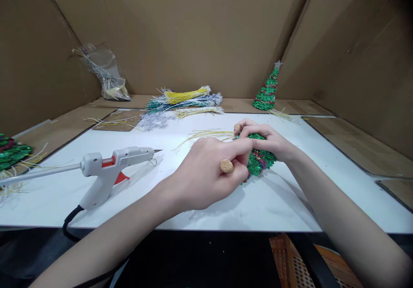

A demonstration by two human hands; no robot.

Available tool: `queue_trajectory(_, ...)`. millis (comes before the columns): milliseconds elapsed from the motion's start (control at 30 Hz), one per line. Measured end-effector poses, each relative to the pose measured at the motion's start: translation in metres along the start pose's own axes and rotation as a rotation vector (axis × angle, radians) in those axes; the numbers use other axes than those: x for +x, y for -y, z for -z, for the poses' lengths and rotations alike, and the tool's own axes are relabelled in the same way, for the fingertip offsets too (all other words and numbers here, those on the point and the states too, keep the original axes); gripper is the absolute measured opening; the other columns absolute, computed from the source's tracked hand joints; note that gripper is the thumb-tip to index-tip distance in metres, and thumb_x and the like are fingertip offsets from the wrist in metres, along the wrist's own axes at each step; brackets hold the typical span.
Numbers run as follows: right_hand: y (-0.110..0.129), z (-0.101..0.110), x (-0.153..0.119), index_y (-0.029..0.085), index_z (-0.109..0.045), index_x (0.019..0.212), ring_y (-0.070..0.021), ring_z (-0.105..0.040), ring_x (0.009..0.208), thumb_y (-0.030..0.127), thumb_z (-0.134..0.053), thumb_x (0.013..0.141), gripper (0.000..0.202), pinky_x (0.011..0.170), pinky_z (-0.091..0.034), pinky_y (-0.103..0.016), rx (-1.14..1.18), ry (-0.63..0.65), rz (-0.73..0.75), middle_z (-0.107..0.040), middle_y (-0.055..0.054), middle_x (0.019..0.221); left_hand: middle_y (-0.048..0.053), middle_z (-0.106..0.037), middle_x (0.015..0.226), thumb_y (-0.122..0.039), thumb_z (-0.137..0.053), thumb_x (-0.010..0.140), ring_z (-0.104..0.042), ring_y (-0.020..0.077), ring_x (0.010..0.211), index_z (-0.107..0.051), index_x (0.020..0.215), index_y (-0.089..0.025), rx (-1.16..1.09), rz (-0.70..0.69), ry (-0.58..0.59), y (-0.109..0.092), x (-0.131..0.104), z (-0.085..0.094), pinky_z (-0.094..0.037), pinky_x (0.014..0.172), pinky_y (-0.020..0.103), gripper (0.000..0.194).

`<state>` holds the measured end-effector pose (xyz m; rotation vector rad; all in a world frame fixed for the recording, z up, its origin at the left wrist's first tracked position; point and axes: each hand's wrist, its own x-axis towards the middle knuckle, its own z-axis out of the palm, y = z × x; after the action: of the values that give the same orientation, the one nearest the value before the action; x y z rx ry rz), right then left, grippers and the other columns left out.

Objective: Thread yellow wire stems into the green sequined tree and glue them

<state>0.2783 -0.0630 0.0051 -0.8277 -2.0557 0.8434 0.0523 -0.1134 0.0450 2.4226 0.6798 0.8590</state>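
Observation:
A green tinsel tree (257, 163) with red and purple trim lies tilted under both hands, its far part hidden by fingers. My left hand (214, 170) is closed, with a round wooden piece (226, 166) showing at its curled fingers, the piece seen end-on. Bent over the top of the tree, my right hand (263, 138) grips it with thumb and fingers. Thin yellow wires (206, 134) stick out to the left from beside the right fingertips.
A white glue gun (103, 172) stands at the left. Wire bundles (185, 96) and silver pieces (155, 121) lie at the back. One finished-looking tree (266, 90) stands back right; another (13, 152) is at the left edge. A plastic bag (108, 71) leans on the cardboard.

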Motion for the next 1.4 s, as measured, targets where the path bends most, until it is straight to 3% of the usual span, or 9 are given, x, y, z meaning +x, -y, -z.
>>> queue_trajectory(400,-0.001,0.000,0.001,0.022,-0.072,0.077,-0.0223,-0.054,0.096,0.042,-0.065,0.084,0.022,0.095,-0.041,-0.039,0.005,-0.010,-0.003,-0.056,-0.005,0.096,-0.007,-0.044,0.056,-0.011,-0.044,0.076,-0.033,0.0082,0.052,-0.047,0.067,-0.018,0.073,-0.002,0.029,0.000,0.001,-0.006,-0.026,0.053,0.023,0.012)
queue_trajectory(633,0.000,-0.002,0.001,0.023,-0.075,0.083,-0.0221,-0.054,0.097,0.042,-0.064,0.086,0.022,0.094,-0.042,-0.039,-0.007,0.007,0.011,-0.056,-0.005,0.096,-0.006,-0.050,0.058,-0.012,-0.046,0.077,-0.038,0.0092,0.051,-0.051,0.073,-0.019,0.133,0.041,0.127,0.011,0.002,-0.017,-0.029,0.054,0.021,0.009)
queue_trajectory(867,-0.001,-0.003,0.002,0.023,-0.072,0.078,-0.0226,-0.053,0.097,0.046,-0.065,0.085,0.025,0.094,-0.042,-0.040,0.030,0.002,0.013,-0.056,-0.006,0.095,-0.010,-0.040,0.052,-0.010,-0.048,0.075,-0.035,0.0077,0.047,-0.052,0.080,-0.019,0.128,-0.009,0.019,0.003,-0.003,-0.005,-0.029,0.052,0.020,0.011)
queue_trajectory(1067,-0.001,-0.003,0.002,0.023,-0.073,0.081,-0.0230,-0.052,0.100,0.043,-0.065,0.085,0.022,0.095,-0.041,-0.039,0.032,0.017,0.034,-0.057,-0.005,0.091,-0.009,-0.038,0.049,-0.009,-0.048,0.073,-0.035,0.0066,0.046,-0.047,0.069,-0.019,0.122,-0.049,-0.090,-0.002,-0.007,-0.004,-0.030,0.051,0.019,0.011)
queue_trajectory(1267,-0.001,-0.003,0.002,0.022,-0.073,0.080,-0.0225,-0.053,0.099,0.041,-0.064,0.086,0.022,0.095,-0.042,-0.038,0.013,0.003,0.029,-0.058,-0.005,0.091,-0.008,-0.048,0.056,-0.008,-0.046,0.073,-0.039,0.0063,0.048,-0.047,0.072,-0.019,0.171,-0.056,-0.032,0.001,-0.007,-0.010,-0.031,0.051,0.018,0.011)
queue_trajectory(1400,-0.002,-0.003,0.002,0.023,-0.073,0.080,-0.0227,-0.053,0.100,0.042,-0.065,0.085,0.022,0.095,-0.041,-0.038,0.023,0.010,0.040,-0.058,-0.005,0.092,-0.008,-0.043,0.052,-0.009,-0.047,0.073,-0.036,0.0063,0.046,-0.045,0.068,-0.019,0.141,-0.039,-0.071,0.001,-0.007,-0.007,-0.030,0.050,0.018,0.011)
